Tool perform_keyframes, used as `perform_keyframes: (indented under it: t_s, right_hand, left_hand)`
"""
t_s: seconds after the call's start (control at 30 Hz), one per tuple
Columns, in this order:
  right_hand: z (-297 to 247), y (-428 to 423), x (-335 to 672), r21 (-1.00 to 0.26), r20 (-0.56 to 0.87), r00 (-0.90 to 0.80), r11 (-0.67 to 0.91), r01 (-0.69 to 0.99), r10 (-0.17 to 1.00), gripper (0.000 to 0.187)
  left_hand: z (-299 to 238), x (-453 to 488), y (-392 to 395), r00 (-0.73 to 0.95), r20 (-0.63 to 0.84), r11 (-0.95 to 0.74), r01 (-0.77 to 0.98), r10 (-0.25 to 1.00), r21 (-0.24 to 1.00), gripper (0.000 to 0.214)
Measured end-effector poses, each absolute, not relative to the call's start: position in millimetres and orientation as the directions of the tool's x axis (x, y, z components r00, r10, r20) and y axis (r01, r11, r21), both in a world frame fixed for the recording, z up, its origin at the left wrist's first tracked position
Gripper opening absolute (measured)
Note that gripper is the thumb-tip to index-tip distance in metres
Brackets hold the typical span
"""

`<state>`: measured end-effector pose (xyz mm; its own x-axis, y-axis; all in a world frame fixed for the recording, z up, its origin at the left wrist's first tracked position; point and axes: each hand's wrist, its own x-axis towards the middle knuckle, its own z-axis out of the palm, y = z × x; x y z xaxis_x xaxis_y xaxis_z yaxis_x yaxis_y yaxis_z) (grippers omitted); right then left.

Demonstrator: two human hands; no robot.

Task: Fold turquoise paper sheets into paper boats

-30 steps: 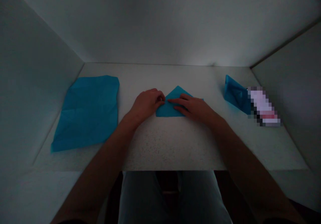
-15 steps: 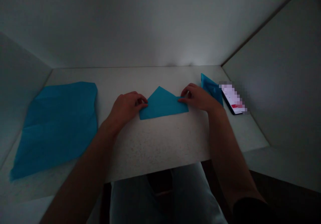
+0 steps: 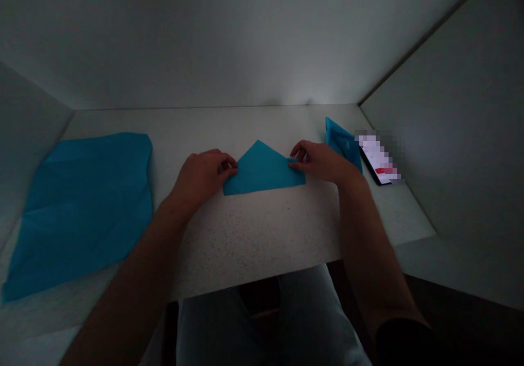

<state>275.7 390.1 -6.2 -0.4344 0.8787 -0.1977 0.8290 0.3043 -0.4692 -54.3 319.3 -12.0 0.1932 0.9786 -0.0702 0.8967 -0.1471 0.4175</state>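
Observation:
A blue paper folded into a pointed, house-like shape (image 3: 262, 170) lies flat on the white speckled table (image 3: 262, 229), in the middle. My left hand (image 3: 202, 175) rests at its left edge, fingers curled and pinching the paper. On the opposite side my right hand (image 3: 321, 161) pinches the right edge with curled fingers. Both forearms reach in from the near side.
A large stack of flat blue paper sheets (image 3: 84, 205) lies at the left. At the right stands a finished folded blue paper piece (image 3: 341, 139), with a lit phone (image 3: 379, 161) beside it. White walls close the table in at the back and on both sides.
My right hand slid from the middle of the folded paper out to its right edge. The view swung to the right. My left hand stayed at the left edge.

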Motion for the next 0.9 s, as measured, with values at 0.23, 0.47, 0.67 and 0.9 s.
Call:
perform_keyframes:
  t_s: [0.23, 0.47, 0.67, 0.9]
  right_hand:
    - [3, 389, 274, -0.501, -0.248, -0.510, 0.342, 0.795, 0.823, 0.025]
    - [-4, 392, 281, -0.528, -0.258, -0.475, 0.289, 0.798, 0.841, 0.028]
    - [5, 387, 277, -0.496, -0.371, -0.413, 0.198, 0.845, 0.832, 0.029]
    - [10, 385, 279, -0.477, -0.458, -0.398, 0.158, 0.865, 0.795, 0.031]
  left_hand:
    - [-10, -53, 318, 0.196, -0.076, -0.148, 0.900, 0.978, 0.410, 0.018]
    - [-11, -54, 316, 0.110, -0.117, -0.049, 0.901, 0.987, 0.432, 0.031]
    - [-10, -55, 316, 0.137, -0.151, -0.070, 0.922, 0.979, 0.382, 0.021]
    - [-10, -52, 315, 0.118, -0.163, -0.053, 0.931, 0.979, 0.360, 0.025]
